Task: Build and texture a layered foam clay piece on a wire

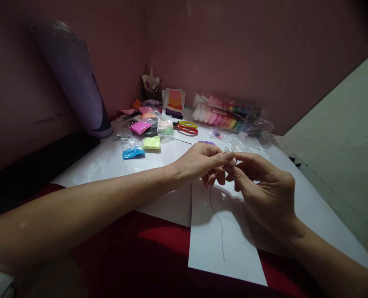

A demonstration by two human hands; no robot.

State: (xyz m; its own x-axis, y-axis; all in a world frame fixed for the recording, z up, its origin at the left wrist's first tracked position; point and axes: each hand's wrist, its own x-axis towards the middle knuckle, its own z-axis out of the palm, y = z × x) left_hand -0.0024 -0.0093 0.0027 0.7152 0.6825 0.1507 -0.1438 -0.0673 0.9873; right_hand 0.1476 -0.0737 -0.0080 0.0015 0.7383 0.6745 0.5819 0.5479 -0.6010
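Observation:
My left hand [210,163] and my right hand [261,186] meet above the white paper, thumbs and fingertips pinched together and touching. A small shiny bit [226,149] shows just above the fingertips; what it belongs to is hidden. From beneath the curled fingers of my left hand, a thin dark strand [218,217], thread or fine wire, trails down over a white sheet [224,252]. Just behind my left hand a small purple piece [206,142] partly shows. What lies between my right thumb and forefinger is too small to make out.
Bagged clay packets, including a blue one [133,153] and a yellow one [152,143], lie left of centre. Behind are red-and-yellow-handled scissors [187,127], a painted card [174,101], a pack of coloured clay [224,116] and a pen cup [151,89]. A tall purple package [75,78] leans left.

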